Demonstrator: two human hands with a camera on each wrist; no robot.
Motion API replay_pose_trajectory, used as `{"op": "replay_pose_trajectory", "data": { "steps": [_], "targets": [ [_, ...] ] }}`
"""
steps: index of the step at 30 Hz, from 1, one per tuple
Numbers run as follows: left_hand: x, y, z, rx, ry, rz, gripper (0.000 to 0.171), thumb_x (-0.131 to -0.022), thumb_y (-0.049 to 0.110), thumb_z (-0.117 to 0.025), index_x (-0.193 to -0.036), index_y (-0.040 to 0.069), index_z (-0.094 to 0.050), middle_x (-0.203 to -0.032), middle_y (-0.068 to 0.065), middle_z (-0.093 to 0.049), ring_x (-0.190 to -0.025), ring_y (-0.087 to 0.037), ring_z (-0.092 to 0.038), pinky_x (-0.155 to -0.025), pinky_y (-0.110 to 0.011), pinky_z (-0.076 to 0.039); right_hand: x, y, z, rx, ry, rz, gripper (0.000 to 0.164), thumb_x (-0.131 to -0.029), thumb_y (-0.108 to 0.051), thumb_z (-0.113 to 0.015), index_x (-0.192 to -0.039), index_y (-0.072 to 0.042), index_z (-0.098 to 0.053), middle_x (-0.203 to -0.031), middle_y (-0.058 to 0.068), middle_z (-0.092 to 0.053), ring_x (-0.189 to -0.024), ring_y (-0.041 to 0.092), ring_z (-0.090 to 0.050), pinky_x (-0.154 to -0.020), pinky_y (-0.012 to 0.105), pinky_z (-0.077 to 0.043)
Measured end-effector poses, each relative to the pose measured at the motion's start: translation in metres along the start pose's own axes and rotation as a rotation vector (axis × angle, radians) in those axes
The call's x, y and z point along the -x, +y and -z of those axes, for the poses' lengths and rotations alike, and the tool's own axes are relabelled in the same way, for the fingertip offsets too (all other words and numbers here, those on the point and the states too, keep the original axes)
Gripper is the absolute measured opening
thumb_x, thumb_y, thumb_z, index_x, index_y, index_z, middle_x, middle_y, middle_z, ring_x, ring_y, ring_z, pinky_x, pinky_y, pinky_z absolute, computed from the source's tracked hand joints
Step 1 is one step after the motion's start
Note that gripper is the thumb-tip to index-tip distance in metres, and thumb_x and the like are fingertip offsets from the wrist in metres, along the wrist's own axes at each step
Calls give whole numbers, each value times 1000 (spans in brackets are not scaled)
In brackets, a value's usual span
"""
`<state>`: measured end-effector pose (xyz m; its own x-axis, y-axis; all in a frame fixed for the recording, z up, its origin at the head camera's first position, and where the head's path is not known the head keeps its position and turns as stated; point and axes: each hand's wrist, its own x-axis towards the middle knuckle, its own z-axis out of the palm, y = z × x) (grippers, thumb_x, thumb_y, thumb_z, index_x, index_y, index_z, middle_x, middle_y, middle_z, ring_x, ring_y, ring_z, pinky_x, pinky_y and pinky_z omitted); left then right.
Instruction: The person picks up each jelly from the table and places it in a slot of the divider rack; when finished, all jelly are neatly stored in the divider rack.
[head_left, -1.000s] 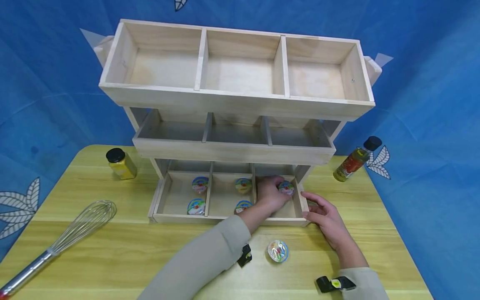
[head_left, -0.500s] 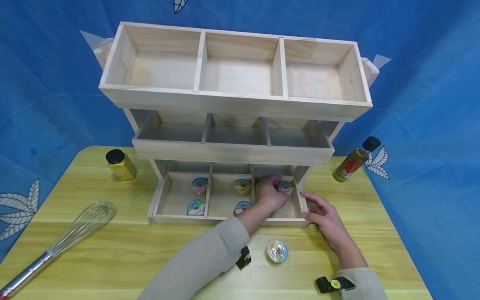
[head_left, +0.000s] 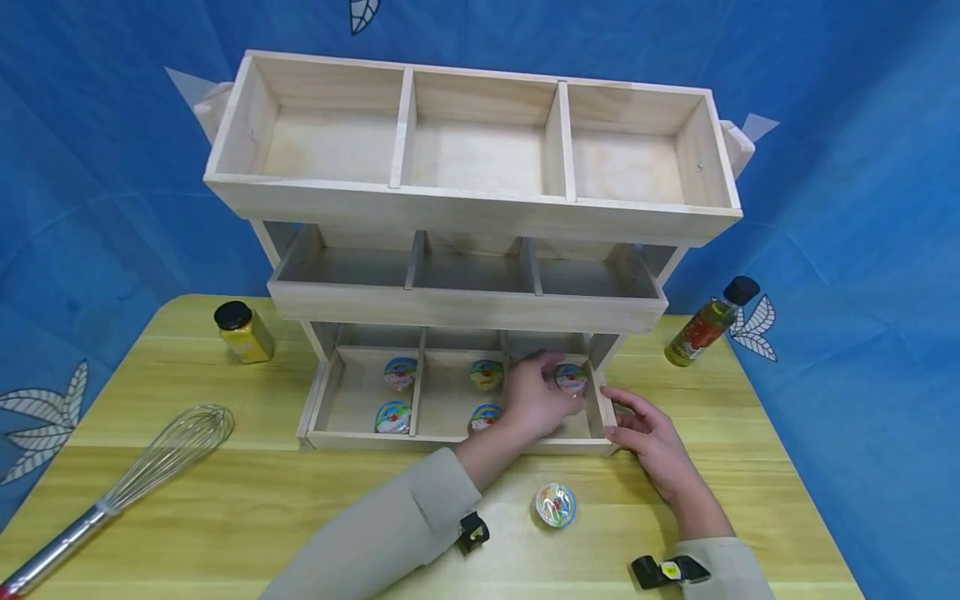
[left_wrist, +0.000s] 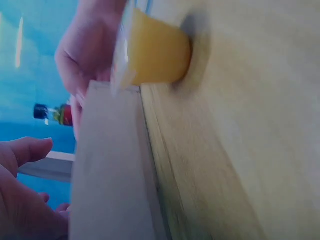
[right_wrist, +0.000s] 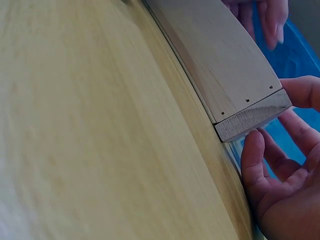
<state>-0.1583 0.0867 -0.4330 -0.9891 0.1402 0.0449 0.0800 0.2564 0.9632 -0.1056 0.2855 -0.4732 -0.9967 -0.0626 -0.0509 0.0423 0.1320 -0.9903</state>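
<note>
My left hand [head_left: 536,400] is inside the bottom tier's right compartment, close beside a jelly cup [head_left: 572,379] with a printed lid. In the left wrist view its thumb [left_wrist: 32,151] stands apart from the other fingers; that cup is hidden there by the front board. My right hand [head_left: 652,437] touches the outer right end of the bottom tier [head_left: 450,444] with fingertips and thumb, also seen around the board corner in the right wrist view. Another jelly cup [head_left: 556,505], orange-yellow from the side, stands on the table in front.
Two jelly cups lie in the left compartment and two in the middle one. Upper tiers [head_left: 472,208] overhang the bottom tier. A whisk [head_left: 161,458] and a yellow jar [head_left: 245,333] are at left; an oil bottle [head_left: 705,329] stands at right.
My left hand has drawn back slightly toward the left from the cup in the right compartment, and its sleeve has shifted left. The right hand stays at the tier's end.
</note>
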Motion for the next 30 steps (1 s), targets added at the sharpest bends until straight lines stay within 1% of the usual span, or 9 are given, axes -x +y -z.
{"op": "replay_pose_trajectory", "data": {
  "steps": [3, 6, 9, 12, 14, 17, 21, 25, 30],
  "targets": [
    [13, 3, 9, 52, -50, -14, 63, -64, -3, -88, -123, -1, -66, -115, -17, -64, -103, -34, -62, -84, -31, -54, 0, 0, 0, -3, -5, 2, 55, -92, 3, -65, -143, 6, -46, -136, 16, -50, -105, 19, -61, -83, 27, -55],
    [28, 4, 18, 100, -103, 13, 61, -65, -5, -87, -122, 2, -66, -113, -13, -64, -98, -33, -63, -79, -28, -55, 1, -1, 0, -5, -7, 1, 55, -92, 2, -66, -143, 5, -46, -137, 15, -49, -105, 20, -61, -83, 27, -55],
    [44, 5, 28, 104, -150, 26, 59, -66, -5, -87, -120, 6, -68, -111, -7, -65, -95, -31, -64, -76, -25, -55, 1, -2, 0, -1, -7, 2, 55, -91, 2, -67, -143, 5, -47, -136, 13, -50, -106, 20, -61, -83, 26, -55],
    [58, 4, 37, 103, -195, -4, 57, -66, -5, -87, -118, 7, -68, -108, -1, -65, -95, -29, -65, -79, -25, -56, 1, -3, 0, 6, -5, 2, 56, -91, 1, -67, -143, 5, -47, -136, 13, -50, -105, 20, -61, -83, 26, -54],
    [66, 2, 43, 112, -226, -33, 55, -66, -6, -87, -116, 6, -69, -106, 1, -64, -95, -27, -65, -81, -25, -56, 1, -3, 0, 4, -4, 2, 56, -91, 2, -67, -143, 5, -47, -135, 12, -50, -105, 20, -61, -83, 26, -55],
    [77, -1, 51, 107, -285, -49, 50, -67, -7, -87, -112, 6, -70, -103, 2, -65, -97, -26, -64, -84, -26, -55, 0, -2, 0, 2, -8, 5, 56, -91, 2, -67, -143, 5, -47, -135, 13, -50, -105, 20, -61, -83, 26, -54],
    [86, -8, 58, 45, -386, -28, 46, -68, -8, -86, -110, 6, -71, -104, 0, -66, -96, -23, -63, -83, -27, -55, 0, -2, 0, 5, -6, 3, 56, -91, 2, -67, -143, 5, -47, -135, 13, -50, -105, 21, -61, -83, 25, -54],
    [90, -18, 60, -23, -497, -10, 48, -68, -9, -84, -112, 7, -71, -112, 0, -66, -95, -17, -63, -83, -26, -54, -1, -2, 0, 7, -3, -1, 56, -91, 2, -67, -143, 5, -47, -136, 13, -49, -105, 21, -60, -84, 25, -54],
    [83, -31, 55, -1, -632, -23, 53, -70, -12, -81, -118, 7, -70, -118, 4, -64, -105, -10, -60, -88, -23, -51, 0, -2, -1, 6, -2, -5, 56, -91, 3, -66, -143, 6, -47, -137, 14, -49, -105, 21, -60, -83, 25, -54]
  ]
}}
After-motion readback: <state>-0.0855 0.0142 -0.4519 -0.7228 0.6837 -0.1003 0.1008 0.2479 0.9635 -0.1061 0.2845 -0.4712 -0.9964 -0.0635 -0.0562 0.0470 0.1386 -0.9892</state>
